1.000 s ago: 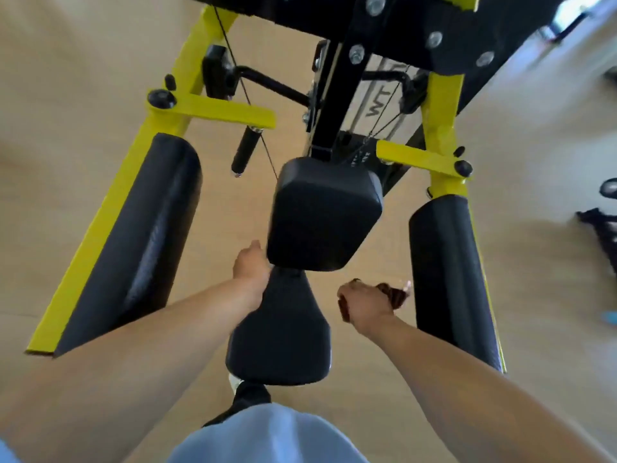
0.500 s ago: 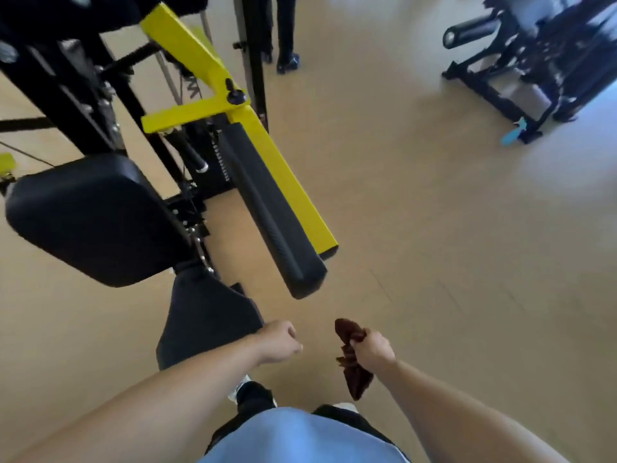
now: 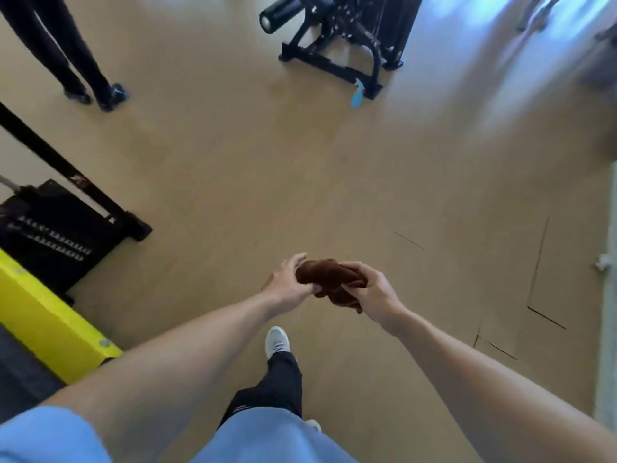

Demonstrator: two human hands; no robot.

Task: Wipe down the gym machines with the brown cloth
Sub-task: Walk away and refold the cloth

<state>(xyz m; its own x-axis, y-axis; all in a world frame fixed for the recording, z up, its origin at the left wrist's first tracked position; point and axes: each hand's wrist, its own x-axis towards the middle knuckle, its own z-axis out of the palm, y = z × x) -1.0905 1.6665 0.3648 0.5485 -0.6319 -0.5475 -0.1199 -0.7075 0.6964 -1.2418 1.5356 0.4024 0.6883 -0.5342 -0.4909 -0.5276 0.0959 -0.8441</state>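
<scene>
Right hand (image 3: 372,292) curled around bunched brown cloth (image 3: 325,280), gripping its right end. Left hand (image 3: 288,282) touched cloth's left end, thumb underneath, fingers (image 3: 295,260) loosely extended over top. Cloth held between both hands above tan floor (image 3: 300,182). Yellow-framed machine (image 3: 43,315) stood at left; black machine (image 3: 344,38) well apart, far side.

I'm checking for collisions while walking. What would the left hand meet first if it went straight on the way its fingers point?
The left hand would meet the brown cloth at once; its fingers already touch it. The right hand grips the cloth's other end and lies just beyond.
</scene>
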